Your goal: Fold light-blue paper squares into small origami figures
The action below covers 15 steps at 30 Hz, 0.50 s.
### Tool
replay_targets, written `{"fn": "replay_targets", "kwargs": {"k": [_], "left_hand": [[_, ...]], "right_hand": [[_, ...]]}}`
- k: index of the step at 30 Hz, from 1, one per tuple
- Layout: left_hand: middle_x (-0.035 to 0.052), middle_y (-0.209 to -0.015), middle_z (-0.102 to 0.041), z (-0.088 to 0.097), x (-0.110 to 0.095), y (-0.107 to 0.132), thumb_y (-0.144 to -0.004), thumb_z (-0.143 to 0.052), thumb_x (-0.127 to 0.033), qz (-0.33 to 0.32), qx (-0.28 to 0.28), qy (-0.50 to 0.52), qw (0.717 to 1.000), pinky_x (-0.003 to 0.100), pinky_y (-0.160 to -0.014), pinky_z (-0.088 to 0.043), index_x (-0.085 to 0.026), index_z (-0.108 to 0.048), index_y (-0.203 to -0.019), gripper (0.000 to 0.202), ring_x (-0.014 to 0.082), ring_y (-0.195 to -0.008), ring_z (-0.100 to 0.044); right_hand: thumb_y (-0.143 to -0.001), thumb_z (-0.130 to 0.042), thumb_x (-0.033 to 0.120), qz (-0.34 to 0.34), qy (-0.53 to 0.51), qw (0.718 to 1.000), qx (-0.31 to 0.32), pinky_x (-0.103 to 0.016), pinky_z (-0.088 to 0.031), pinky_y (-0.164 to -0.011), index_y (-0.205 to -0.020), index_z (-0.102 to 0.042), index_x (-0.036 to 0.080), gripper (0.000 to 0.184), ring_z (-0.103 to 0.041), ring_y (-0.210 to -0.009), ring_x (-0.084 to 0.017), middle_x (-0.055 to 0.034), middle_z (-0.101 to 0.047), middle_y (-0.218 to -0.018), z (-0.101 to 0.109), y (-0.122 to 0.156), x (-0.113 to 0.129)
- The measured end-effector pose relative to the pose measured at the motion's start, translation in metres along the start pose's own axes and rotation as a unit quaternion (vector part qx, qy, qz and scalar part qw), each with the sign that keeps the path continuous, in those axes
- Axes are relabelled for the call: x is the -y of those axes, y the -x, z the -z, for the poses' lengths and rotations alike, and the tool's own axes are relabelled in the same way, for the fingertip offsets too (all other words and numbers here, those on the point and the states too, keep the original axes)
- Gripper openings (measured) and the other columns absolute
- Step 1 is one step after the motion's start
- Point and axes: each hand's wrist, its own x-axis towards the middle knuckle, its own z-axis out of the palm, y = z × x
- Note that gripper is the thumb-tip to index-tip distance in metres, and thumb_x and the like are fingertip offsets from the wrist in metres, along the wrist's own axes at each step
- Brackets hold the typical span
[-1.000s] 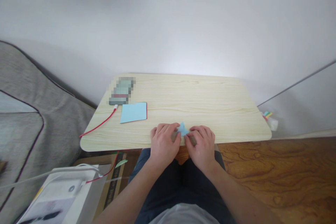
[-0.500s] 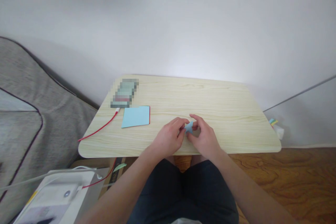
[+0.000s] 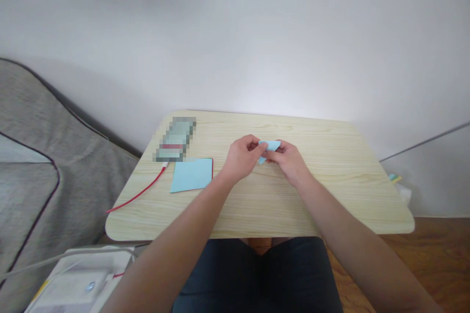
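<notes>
A small folded piece of light-blue paper (image 3: 270,145) is held above the middle of the table, between my two hands. My left hand (image 3: 242,159) pinches its left side, thumb on top. From the right, my right hand (image 3: 289,160) grips the other side, with its thumb across the lower part. Fingers cover some of the folds, so the full shape cannot be made out. To the left of my hands lies a flat stack of light-blue paper (image 3: 191,174) with a red edge showing along its right side.
A pixelated phone (image 3: 176,139) lies at the table's back left, with a red cable (image 3: 143,191) running off the left edge. The pale wood table (image 3: 330,195) stands against a white wall. A grey sofa (image 3: 84,190) is at left, a white box (image 3: 81,279) below it.
Both hands have moved up, farther from the table's front edge, with the blue paper. It now shows a wider, flatter face instead of a small pointed shape. The view has shifted slightly.
</notes>
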Motion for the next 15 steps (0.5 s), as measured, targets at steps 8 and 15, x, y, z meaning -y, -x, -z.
{"fn": "replay_targets", "kwargs": {"k": [8,15], "left_hand": [[-0.0015,-0.070,-0.065,0.002,0.017,-0.015,-0.083,-0.071,-0.042,0.032,0.010,0.142,0.989,0.024,-0.058,-0.044,-0.018,-0.063,-0.089,0.027,0.0120,-0.062,-0.058],[-0.0006,-0.075,-0.066,0.005,0.023,-0.011,-0.080,-0.074,-0.044,0.062,0.059,0.197,0.977,0.023,-0.059,-0.044,-0.017,-0.064,-0.090,0.031,0.0113,-0.063,-0.058]], "right_hand": [[-0.070,-0.084,0.040,0.006,0.047,0.996,0.073,-0.029,-0.048,-0.063,-0.078,-0.069,0.020,0.027,-0.061,-0.063,-0.014,-0.0005,-0.070,-0.072,0.010,-0.019,0.003],[-0.078,-0.078,0.045,0.019,0.048,0.993,0.106,-0.032,-0.052,-0.067,-0.103,-0.071,0.023,0.034,-0.065,-0.066,-0.017,-0.0012,-0.073,-0.078,0.025,-0.017,0.003]]}}
